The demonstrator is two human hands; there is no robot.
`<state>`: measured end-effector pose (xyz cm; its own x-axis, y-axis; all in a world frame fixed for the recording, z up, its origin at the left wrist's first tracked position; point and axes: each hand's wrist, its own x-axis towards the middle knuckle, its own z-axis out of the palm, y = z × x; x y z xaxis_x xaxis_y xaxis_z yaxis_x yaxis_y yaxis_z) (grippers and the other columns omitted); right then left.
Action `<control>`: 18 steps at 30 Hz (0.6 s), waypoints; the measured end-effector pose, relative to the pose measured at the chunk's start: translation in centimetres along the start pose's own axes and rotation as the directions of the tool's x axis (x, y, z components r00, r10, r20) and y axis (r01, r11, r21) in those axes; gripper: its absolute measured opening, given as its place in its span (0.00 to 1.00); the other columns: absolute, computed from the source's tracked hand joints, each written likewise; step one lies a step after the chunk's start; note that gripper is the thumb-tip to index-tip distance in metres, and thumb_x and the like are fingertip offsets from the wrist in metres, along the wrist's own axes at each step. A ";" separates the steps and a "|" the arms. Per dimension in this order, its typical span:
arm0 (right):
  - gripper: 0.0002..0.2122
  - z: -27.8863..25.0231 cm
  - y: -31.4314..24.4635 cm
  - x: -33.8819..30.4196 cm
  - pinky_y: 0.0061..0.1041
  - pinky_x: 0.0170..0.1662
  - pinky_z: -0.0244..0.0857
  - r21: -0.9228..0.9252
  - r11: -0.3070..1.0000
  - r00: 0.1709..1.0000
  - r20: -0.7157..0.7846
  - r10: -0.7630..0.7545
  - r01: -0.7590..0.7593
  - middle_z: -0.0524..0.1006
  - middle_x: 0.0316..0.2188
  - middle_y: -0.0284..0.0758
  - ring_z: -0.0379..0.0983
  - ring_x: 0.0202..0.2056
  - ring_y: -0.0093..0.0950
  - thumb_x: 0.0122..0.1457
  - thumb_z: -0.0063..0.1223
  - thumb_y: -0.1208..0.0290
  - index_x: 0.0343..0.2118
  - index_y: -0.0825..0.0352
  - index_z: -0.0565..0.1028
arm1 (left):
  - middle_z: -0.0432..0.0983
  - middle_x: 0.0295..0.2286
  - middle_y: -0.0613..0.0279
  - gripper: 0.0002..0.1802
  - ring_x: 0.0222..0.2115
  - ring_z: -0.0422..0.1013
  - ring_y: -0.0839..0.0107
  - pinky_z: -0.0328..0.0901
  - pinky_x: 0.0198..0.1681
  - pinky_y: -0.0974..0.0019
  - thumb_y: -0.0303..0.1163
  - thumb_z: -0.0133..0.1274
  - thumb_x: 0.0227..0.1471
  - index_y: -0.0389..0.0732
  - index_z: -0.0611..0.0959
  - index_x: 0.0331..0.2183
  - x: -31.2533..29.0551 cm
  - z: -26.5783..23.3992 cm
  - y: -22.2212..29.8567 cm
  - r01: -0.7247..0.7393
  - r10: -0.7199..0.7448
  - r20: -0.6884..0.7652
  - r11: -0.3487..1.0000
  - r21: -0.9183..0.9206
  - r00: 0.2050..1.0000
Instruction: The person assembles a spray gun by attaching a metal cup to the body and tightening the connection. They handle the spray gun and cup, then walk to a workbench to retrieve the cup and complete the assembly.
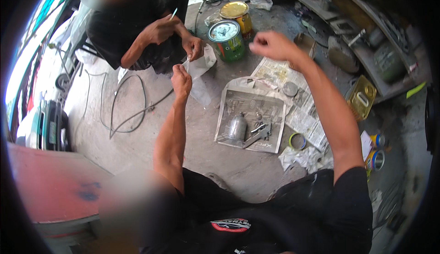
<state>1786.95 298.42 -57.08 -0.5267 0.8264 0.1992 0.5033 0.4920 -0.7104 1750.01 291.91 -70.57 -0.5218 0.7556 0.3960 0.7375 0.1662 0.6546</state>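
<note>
My left hand (182, 80) is closed, pinching the edge of a thin whitish, see-through sheet (200, 69). A co-worker's hand (193, 47) grips the same sheet just beyond mine. The co-worker's other hand (160, 30) holds a thin pale stick (173, 14). To the right, my right hand (275, 46) is raised above the newspapers, beside a green paint can (227, 43); its fingers are smeared and I see nothing in them. On a newspaper sheet (229, 102) below lies a metal spray gun with a silver cup (237, 128).
A yellow can (238, 15) stands behind the green one. A black hose (120, 128) loops over the floor at left. Near the newspapers lie a roll of yellow-green tape (297, 141), white rags (305, 158) and a square tin (361, 97). Shelves (321, 8) run along the right; a red panel (55, 180) sits lower left.
</note>
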 end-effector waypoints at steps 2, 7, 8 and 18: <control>0.17 0.3 1.0 1.9 0.31 0.28 0.69 0.280 0.924 0.962 -0.002 0.272 -0.261 0.77 0.23 0.34 0.75 0.25 0.26 0.64 0.57 0.54 0.36 0.67 0.77 | 0.80 0.36 0.35 0.16 0.40 0.75 0.34 0.67 0.41 0.42 0.40 0.41 0.69 0.37 0.74 0.45 -0.6 -1.1 0.6 -0.049 0.049 0.009 0.999 0.017 0.999; 0.20 4.5 10.4 -3.4 0.29 0.28 0.69 0.489 0.685 0.840 0.267 0.472 -0.540 0.77 0.33 0.34 0.75 0.29 0.25 0.63 0.58 0.50 0.43 0.65 0.76 | 0.79 0.35 0.33 0.16 0.38 0.74 0.32 0.66 0.40 0.39 0.40 0.39 0.69 0.36 0.73 0.44 -0.6 -3.6 -1.8 -0.093 0.094 -0.009 0.990 0.105 0.996; 0.20 4.6 13.1 -5.3 0.29 0.28 0.69 0.409 0.660 0.777 0.346 0.526 -0.630 0.77 0.36 0.35 0.74 0.30 0.25 0.63 0.58 0.50 0.44 0.65 0.76 | 0.78 0.34 0.32 0.16 0.37 0.74 0.31 0.65 0.40 0.39 0.39 0.39 0.69 0.35 0.72 0.43 -0.8 -3.4 -2.0 -0.139 0.143 -0.033 0.985 0.102 0.989; 0.18 7.7 22.3 -12.3 0.33 0.30 0.73 0.176 0.450 0.469 0.093 0.878 -0.876 0.78 0.35 0.36 0.76 0.29 0.31 0.62 0.56 0.54 0.45 0.65 0.76 | 0.78 0.34 0.31 0.15 0.38 0.73 0.31 0.64 0.41 0.37 0.38 0.37 0.68 0.35 0.71 0.42 -1.2 -4.2 -2.5 -0.120 0.117 0.035 0.987 0.108 0.993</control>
<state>1799.37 297.15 -80.57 0.1309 0.7944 -0.5931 0.5671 -0.5506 -0.6125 1747.03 287.89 -69.95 -0.4169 0.7916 0.4468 0.8368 0.1422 0.5288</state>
